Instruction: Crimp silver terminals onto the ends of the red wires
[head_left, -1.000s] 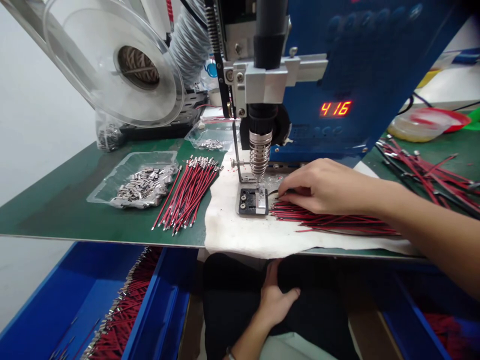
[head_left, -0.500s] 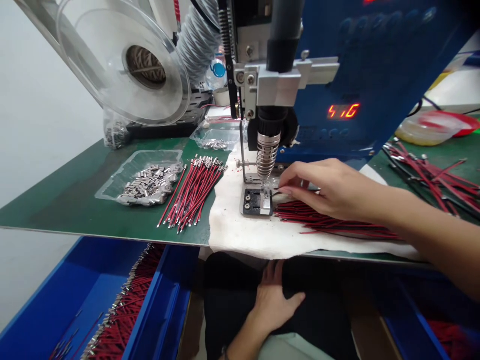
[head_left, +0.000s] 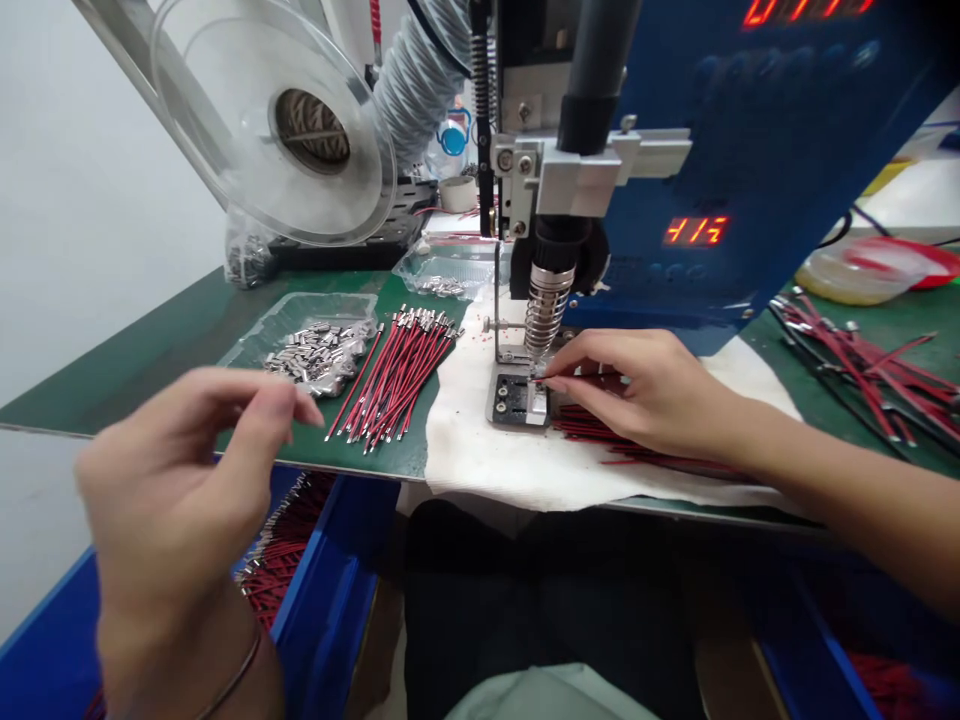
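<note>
My right hand is closed in a pinch on a thin wire, whose end lies at the metal block under the machine's spring-wrapped tip. Beneath that hand, a bundle of red and black wires rests on a white cloth. My left hand is raised over the table's front left, fingers curled in and thumb near the index finger, with nothing visible at the tips. Just beyond it stands a clear plastic tray of small metal terminals, partly covered by the hand.
Wires with metal ends lie in a pile between tray and cloth. A blue machine with red digits rises behind. A clear reel stands back left. More wires lie at right; blue bins sit below the table edge.
My left hand has risen from my lap to near the terminal tray, its fingers now curled. My right hand has shifted slightly left, bringing the wire to the block. The machine's digits differ.
</note>
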